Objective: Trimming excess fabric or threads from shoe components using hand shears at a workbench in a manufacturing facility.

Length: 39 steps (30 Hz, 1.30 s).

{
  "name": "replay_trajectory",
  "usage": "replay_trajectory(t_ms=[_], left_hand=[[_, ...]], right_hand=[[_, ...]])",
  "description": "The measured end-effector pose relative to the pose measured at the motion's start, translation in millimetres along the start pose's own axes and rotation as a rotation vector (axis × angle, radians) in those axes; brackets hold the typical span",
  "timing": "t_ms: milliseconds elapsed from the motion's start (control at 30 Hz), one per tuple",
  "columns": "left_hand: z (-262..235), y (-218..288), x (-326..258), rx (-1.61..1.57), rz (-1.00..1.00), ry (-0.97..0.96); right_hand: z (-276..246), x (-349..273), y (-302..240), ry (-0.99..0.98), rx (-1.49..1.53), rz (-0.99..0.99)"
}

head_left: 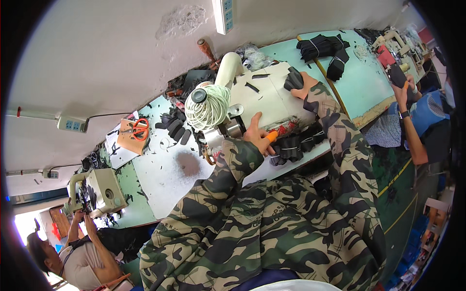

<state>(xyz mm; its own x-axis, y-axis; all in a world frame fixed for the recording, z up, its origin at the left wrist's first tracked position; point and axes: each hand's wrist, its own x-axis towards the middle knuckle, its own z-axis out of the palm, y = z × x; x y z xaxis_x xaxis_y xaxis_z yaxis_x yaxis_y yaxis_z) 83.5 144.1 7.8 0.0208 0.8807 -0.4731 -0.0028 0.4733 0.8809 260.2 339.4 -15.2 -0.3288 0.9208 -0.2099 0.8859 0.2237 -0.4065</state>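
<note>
My right hand is wrapped around a small stack of black strips over the far right part of a pale board. Nearer to me, my left hand has its fingers apart, with an orange finger cover on one of them. It rests by the front of the board, beside several tied bundles of black pieces. Just left of it stands a machine with a metal part, partly hidden by a large coil of white cord. Two loose black strips lie on the board.
Orange-handled scissors and loose black pieces lie left on the table. More tied black bundles sit at the back right. A co-worker works at a sewing machine at left; another person's hands hold black pieces at right.
</note>
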Motion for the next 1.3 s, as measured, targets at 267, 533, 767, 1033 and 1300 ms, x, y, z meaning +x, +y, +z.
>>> replay_trajectory(t_ms=[267,533,767,1033,1300], left_hand=[[9,-1,5,0.043,-0.003,-0.002],[-15,5,-36,0.1,0.593,0.142],[-37,-42,-106,0.276,0.445,-0.107],[-52,-44,-113,0.196,0.583,-0.014],[-61,-58,-114,0.233,0.684,0.001]], right_hand=[[-8,-22,27,0.273,0.431,0.111],[37,-174,-126,-0.215,1.89,0.144],[88,-246,-111,-0.738,1.584,-0.075],[96,-242,-132,-0.878,1.476,0.046],[119,-242,-136,-0.822,1.376,0.028]])
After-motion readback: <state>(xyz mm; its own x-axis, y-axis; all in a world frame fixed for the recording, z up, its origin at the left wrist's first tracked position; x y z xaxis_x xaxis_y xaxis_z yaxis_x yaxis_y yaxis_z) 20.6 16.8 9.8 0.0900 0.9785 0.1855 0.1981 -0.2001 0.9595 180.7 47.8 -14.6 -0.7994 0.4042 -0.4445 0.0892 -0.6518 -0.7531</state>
